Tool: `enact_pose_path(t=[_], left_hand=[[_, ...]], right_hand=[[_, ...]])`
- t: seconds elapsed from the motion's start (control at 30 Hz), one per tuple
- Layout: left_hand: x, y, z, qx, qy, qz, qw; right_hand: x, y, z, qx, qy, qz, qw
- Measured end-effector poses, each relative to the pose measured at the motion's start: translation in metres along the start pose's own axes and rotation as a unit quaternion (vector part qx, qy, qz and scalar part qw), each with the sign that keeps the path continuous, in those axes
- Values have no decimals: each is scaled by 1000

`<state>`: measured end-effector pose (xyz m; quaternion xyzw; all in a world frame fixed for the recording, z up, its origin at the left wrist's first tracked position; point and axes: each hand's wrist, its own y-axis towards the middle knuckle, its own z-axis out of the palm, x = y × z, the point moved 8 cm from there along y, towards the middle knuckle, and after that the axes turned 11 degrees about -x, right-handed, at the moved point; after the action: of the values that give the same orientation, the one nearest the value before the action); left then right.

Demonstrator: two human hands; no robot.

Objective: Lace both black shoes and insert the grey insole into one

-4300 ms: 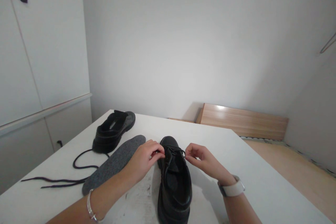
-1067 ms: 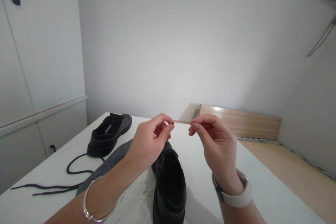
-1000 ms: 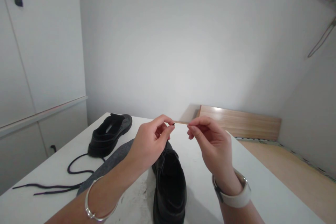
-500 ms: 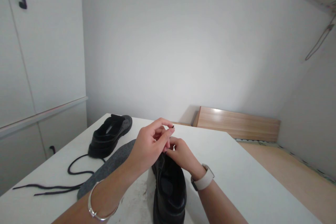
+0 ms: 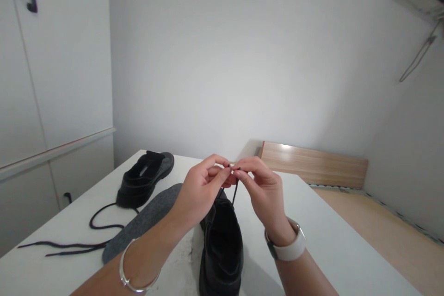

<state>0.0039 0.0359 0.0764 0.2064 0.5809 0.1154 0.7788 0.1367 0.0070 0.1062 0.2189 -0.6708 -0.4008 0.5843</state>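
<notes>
A black shoe (image 5: 222,259) stands on the white table in front of me, its heel end toward me. From its front part a black shoelace (image 5: 235,193) rises to my fingers. Above the shoe, my left hand (image 5: 204,187) pinches a dark lace end between thumb and forefinger. My right hand (image 5: 263,187) is closed on the lace as well, its fingertips meeting those of the left. The toe of this shoe is mostly hidden behind my hands.
A grey insole (image 5: 145,219) lies left of the shoe, partly behind my left forearm. Farther back sits a second black shoe (image 5: 138,185). A loose black lace (image 5: 65,245) trails across the white table (image 5: 312,231). A wooden board (image 5: 312,164) stands beyond the table.
My right hand has risen from the shoe's opening to meet the left fingertips, and the lace now stretches up from the shoe. My left hand stays nearly in place.
</notes>
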Motion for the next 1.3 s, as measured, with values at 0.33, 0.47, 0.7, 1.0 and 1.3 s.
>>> enact_pose_path(t=[0.33,0.47,0.7,1.0,1.3], left_hand=[[4,3,6,52,-30,-13,998],[6,6,3,45,-29,-10,999],[7,4,2,65,-7,10,998],[37,5,-29,66,-95,-103,988],[53,-2,-61,119,63,-100,986]], right_hand=[[-26,-4,11,-22,88,84,992],[-43,-10,15,19,116,129,985],[-68,-23,17,74,149,187,968],[-88,-33,-10,24,218,276,936],[-108,-45,-40,63,158,288,942]])
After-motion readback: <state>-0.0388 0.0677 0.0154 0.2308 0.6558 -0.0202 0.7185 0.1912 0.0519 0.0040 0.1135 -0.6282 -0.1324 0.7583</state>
